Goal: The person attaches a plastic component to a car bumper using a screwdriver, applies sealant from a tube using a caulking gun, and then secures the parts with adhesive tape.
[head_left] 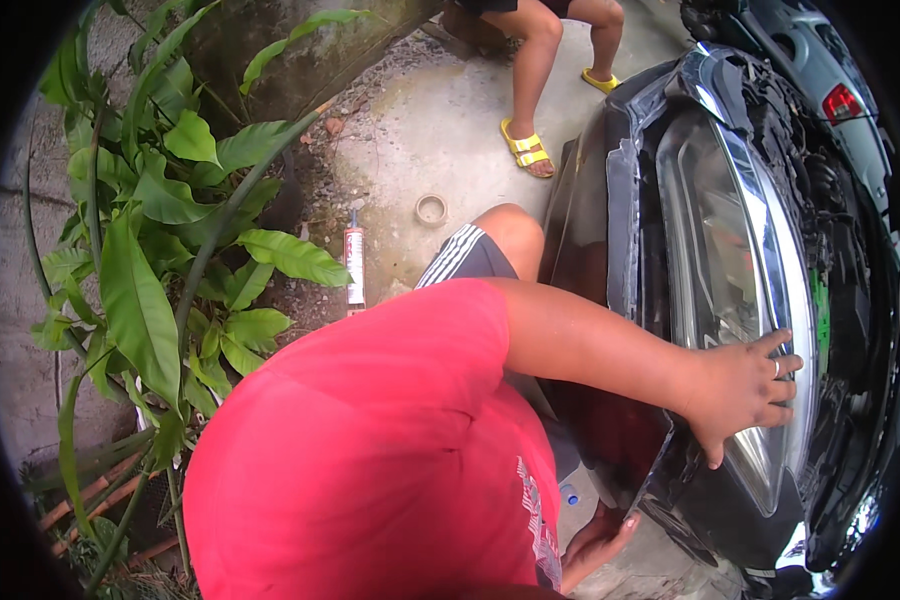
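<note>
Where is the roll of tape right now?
In the head view, the roll of tape lies on the ground at upper centre, right of the red-and-white tube.

Red short-sleeved shirt [360, 430], pale print [537, 525], dark white-striped shorts [470, 260], ring [777, 369]

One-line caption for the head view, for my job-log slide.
Left hand spread across a car headlight and its chrome trim, right hand low near a dark body panel.
</note>
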The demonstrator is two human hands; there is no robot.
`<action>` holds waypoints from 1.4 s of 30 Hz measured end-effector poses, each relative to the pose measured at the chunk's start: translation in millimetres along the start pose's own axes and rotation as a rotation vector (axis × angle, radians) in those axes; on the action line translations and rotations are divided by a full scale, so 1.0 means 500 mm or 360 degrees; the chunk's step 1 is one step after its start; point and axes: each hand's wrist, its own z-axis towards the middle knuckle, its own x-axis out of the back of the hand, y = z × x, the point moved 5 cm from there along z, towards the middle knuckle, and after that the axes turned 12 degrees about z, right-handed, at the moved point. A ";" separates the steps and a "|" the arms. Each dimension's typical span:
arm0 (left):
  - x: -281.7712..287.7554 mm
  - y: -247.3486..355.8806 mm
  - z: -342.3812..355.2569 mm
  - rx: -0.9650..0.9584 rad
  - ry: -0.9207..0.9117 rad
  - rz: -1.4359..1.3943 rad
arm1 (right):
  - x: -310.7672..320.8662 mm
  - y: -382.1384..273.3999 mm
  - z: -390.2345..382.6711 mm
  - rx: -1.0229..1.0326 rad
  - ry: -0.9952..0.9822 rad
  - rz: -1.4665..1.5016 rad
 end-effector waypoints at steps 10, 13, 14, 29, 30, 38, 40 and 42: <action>0.003 0.010 0.001 -0.0008 -0.0008 -0.0057 | 0.129 -0.146 0.116 -0.0370 -0.0360 -0.1492; -0.009 0.011 0.004 0.0021 0.0033 0.0053 | -0.063 -0.208 0.118 -0.0562 -0.0785 -0.2206; -0.004 0.009 0.003 0.0013 -0.0005 0.0075 | -0.187 -0.252 0.105 -0.0476 -0.1045 -0.2414; 0.003 0.154 -0.066 0.0020 -0.0708 -0.0284 | -0.243 -0.502 0.558 0.0458 -0.0206 -0.2341; -0.004 0.162 -0.077 0.0005 -0.0729 -0.0155 | -0.234 -0.508 0.559 0.0389 -0.0127 -0.2309; -0.001 0.191 -0.084 0.0015 -0.0739 -0.0178 | -0.180 -0.521 0.555 0.0398 -0.0168 -0.2373; 0.045 0.180 -0.103 0.0009 -0.0729 -0.0135 | -0.213 -0.496 0.517 0.0430 -0.0093 -0.2324; 0.048 0.161 -0.111 0.0104 -0.0674 -0.0262 | -0.257 -0.487 0.528 0.0422 -0.0219 -0.2416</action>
